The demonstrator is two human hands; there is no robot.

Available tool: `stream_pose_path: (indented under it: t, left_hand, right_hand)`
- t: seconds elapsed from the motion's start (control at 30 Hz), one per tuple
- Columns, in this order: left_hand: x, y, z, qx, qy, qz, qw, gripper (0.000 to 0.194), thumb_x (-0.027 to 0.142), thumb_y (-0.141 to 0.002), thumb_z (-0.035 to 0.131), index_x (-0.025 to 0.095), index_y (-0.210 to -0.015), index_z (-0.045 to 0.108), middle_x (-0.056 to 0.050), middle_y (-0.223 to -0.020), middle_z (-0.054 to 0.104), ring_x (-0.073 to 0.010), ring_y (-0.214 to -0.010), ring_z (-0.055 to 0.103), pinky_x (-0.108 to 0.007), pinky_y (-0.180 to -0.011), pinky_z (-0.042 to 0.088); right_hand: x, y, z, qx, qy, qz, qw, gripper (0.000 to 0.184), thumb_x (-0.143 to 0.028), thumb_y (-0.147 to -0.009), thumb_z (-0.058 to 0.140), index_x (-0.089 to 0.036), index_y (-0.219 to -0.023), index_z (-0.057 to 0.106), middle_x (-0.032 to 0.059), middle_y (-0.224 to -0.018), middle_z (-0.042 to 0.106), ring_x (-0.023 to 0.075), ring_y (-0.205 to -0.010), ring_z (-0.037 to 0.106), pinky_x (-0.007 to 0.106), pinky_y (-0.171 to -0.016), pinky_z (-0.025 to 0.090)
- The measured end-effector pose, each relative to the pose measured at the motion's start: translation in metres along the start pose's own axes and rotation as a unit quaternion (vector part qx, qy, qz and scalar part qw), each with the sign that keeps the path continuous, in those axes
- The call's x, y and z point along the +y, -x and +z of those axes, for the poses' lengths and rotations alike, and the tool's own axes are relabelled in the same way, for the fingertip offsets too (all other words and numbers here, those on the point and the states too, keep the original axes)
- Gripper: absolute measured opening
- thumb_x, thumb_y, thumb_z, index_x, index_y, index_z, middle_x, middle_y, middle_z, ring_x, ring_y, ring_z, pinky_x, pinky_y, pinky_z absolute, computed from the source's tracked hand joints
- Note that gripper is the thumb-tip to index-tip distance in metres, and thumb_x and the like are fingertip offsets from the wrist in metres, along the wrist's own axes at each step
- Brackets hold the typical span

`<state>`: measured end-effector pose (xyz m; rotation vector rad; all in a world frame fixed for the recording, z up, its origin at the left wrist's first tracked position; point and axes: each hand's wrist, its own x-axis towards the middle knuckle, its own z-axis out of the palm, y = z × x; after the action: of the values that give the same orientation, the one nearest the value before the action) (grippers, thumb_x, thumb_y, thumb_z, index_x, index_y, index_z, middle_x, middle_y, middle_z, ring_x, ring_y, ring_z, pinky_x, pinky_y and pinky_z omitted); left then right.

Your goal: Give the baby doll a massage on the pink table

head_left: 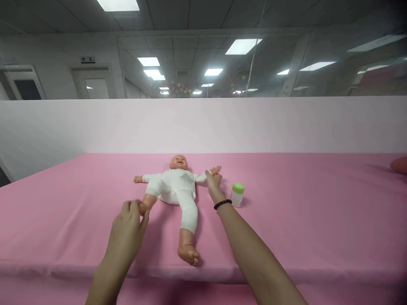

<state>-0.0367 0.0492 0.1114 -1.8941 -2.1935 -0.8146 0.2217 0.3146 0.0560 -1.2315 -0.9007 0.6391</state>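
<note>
A baby doll in a white bodysuit lies on its back on the pink sheet, arms spread and head away from me. My left hand is closed around the doll's bent left-side foot. My right hand, with a black bead bracelet on the wrist, grips the doll's arm on the right near its hand. The doll's other leg stretches toward me, with its bare foot near the front edge of the sheet.
A small white bottle with a green cap stands upright just right of my right wrist. A pale partition wall runs behind the pink surface. Something pinkish peeks in at the far right edge.
</note>
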Motion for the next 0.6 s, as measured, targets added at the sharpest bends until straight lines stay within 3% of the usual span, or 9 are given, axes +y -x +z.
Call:
stream_pose_path:
  t: [0.07,0.13,0.23,0.3,0.33,0.4,0.5,0.57,0.6]
  left_hand:
    - [0.01,-0.026,0.001,0.038,0.061,0.044,0.996,0.021,0.032,-0.096,0.041,0.021,-0.109,0.054,-0.013,-0.116,0.06,-0.0232,-0.077,0.065,-0.032,-0.061,0.046]
    - [0.024,-0.049,0.008,0.008,0.088,0.102,0.991,0.02,0.022,-0.096,0.038,0.021,-0.108,0.054,-0.012,-0.116,0.059,-0.0212,-0.075,0.063,-0.031,-0.059,0.044]
    - [0.04,-0.071,0.017,-0.07,0.071,0.15,0.984,0.023,0.012,-0.091,0.036,0.02,-0.102,0.055,-0.011,-0.106,0.062,-0.0208,-0.071,0.06,-0.03,-0.057,0.041]
    - [0.039,-0.073,0.016,-0.074,0.093,0.142,0.983,0.022,0.014,-0.092,0.037,0.021,-0.102,0.055,-0.012,-0.104,0.063,-0.0221,-0.075,0.061,-0.031,-0.061,0.044]
    - [0.035,-0.07,0.013,-0.062,0.12,0.136,0.982,0.021,0.019,-0.094,0.038,0.021,-0.104,0.056,-0.012,-0.105,0.064,-0.0233,-0.08,0.063,-0.033,-0.065,0.047]
    - [0.018,-0.055,0.004,-0.021,0.182,0.113,0.977,0.021,0.032,-0.095,0.043,0.024,-0.109,0.057,-0.01,-0.108,0.067,-0.0252,-0.092,0.065,-0.035,-0.075,0.051]
    - [-0.017,-0.013,-0.004,0.013,0.217,0.027,0.976,0.03,0.049,-0.089,0.053,0.029,-0.111,0.06,-0.006,-0.106,0.071,-0.0267,-0.1,0.068,-0.035,-0.079,0.054]
    - [-0.038,0.019,-0.003,-0.013,0.208,-0.04,0.977,0.031,0.053,-0.082,0.058,0.03,-0.101,0.063,-0.005,-0.098,0.074,-0.0281,-0.094,0.071,-0.035,-0.074,0.055]
    - [-0.046,0.033,-0.001,-0.039,0.207,-0.055,0.976,0.03,0.053,-0.079,0.058,0.03,-0.097,0.064,-0.005,-0.093,0.074,-0.0278,-0.088,0.072,-0.034,-0.07,0.055]
  right_hand:
    - [-0.017,0.013,0.001,-0.044,0.027,-0.043,0.998,0.058,-0.034,-0.074,0.071,-0.019,-0.127,0.051,0.0111,-0.111,0.07,0.0244,-0.094,0.068,0.036,-0.084,0.055]
    - [-0.033,0.029,0.002,-0.152,0.063,-0.154,0.974,0.05,-0.029,-0.076,0.07,-0.022,-0.123,0.055,0.0061,-0.108,0.072,0.0228,-0.093,0.068,0.035,-0.086,0.053]
    - [-0.051,0.049,0.001,-0.316,0.117,-0.341,0.878,0.041,-0.015,-0.082,0.058,-0.026,-0.121,0.062,0.0037,-0.118,0.071,0.0212,-0.105,0.065,0.034,-0.094,0.049]
    - [-0.055,0.054,0.0,-0.345,0.124,-0.392,0.844,0.043,-0.011,-0.083,0.054,-0.027,-0.121,0.065,0.0036,-0.123,0.07,0.0215,-0.111,0.064,0.036,-0.1,0.047]
    - [-0.056,0.053,0.0,-0.337,0.111,-0.393,0.848,0.043,-0.012,-0.084,0.054,-0.028,-0.123,0.065,0.0039,-0.124,0.07,0.0217,-0.112,0.063,0.036,-0.101,0.047]
    - [-0.053,0.045,0.0,-0.278,0.059,-0.349,0.893,0.044,-0.018,-0.084,0.059,-0.026,-0.127,0.062,0.0057,-0.125,0.069,0.0219,-0.112,0.064,0.036,-0.1,0.048]
    - [-0.04,0.028,-0.004,-0.107,-0.001,-0.157,0.982,0.054,-0.029,-0.081,0.066,-0.018,-0.133,0.054,0.0121,-0.123,0.069,0.0228,-0.105,0.067,0.034,-0.092,0.052]
    - [-0.03,0.019,-0.01,-0.013,0.006,-0.027,1.0,0.053,-0.031,-0.082,0.062,-0.014,-0.132,0.052,0.0152,-0.117,0.07,0.0239,-0.1,0.068,0.033,-0.084,0.055]
    - [-0.025,0.016,-0.014,0.005,0.013,0.005,1.0,0.052,-0.03,-0.083,0.059,-0.014,-0.132,0.053,0.0155,-0.115,0.07,0.0241,-0.098,0.068,0.033,-0.081,0.055]
